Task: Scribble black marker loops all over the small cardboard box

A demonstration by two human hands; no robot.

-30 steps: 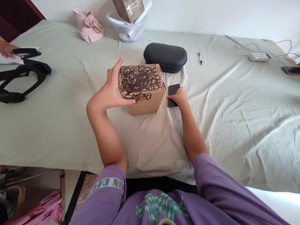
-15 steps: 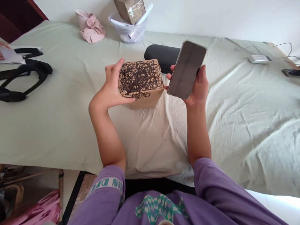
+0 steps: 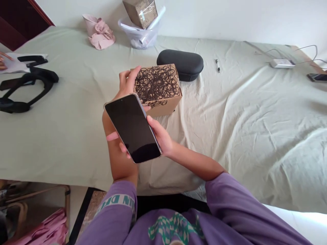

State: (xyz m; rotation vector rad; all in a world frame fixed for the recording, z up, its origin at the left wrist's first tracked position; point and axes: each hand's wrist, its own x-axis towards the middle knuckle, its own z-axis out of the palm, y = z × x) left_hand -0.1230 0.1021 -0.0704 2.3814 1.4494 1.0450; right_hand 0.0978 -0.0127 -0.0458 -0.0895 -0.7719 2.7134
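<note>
A brown cardboard box [image 3: 167, 106], its top covered in dark looping scribbles, stands on the cloth-covered table. My left hand [image 3: 127, 81] grips the box at its left end, thumb along the near side and fingers at the far side. My right hand [image 3: 163, 137] is closed around a smartphone [image 3: 133, 129] with a dark screen, tilted in front of the box. The phone and right hand hide part of my left wrist and forearm. Just behind the box lies a black zip-style case [image 3: 190, 63].
A pen [image 3: 217, 65] lies right of the case. At the back are a clear plastic basin [image 3: 141, 39] holding another box [image 3: 143, 15], and a pink hat [image 3: 100, 34]. Black headgear [image 3: 29, 92] lies left, near another person's hand [image 3: 3, 61]. A white power strip [image 3: 282, 63] sits right.
My right hand has swung the phone from the right of the box to the left and nearer, across my left wrist. The pen and whole case now show. The box has shifted slightly right.
</note>
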